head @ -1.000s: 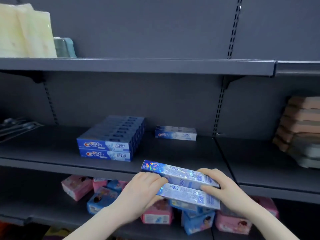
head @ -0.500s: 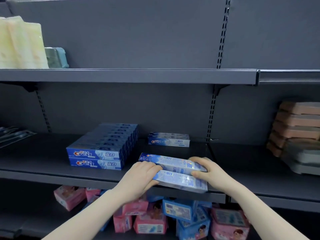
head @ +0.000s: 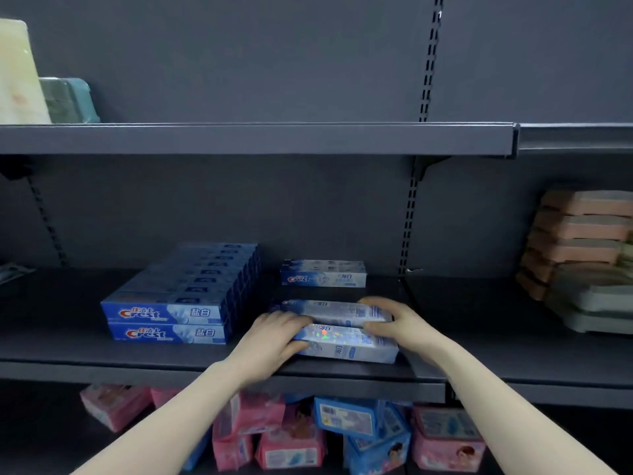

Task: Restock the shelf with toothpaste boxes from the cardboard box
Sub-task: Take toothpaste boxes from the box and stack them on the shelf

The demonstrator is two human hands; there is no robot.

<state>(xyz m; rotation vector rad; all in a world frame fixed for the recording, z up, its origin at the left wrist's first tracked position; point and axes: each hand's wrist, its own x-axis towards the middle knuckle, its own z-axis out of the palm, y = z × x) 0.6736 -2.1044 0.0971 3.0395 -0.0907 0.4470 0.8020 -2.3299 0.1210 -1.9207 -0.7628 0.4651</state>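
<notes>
Two light-blue toothpaste boxes lie side by side on the middle shelf, near its front edge. My left hand grips their left ends and my right hand grips their right ends. Behind them, against the back wall, lies a single matching toothpaste box. To the left stands a two-layer block of dark-blue Crest boxes. The cardboard box is not in view.
Pink and blue packets crowd the lower shelf. Stacked pink and grey trays fill the right bay. A cream pack and a green container sit on the upper shelf at left. An upright divides the bays.
Both hands have carried the two light-blue boxes up and forward from below the shelf edge onto the middle shelf. The view has tilted slightly downward.
</notes>
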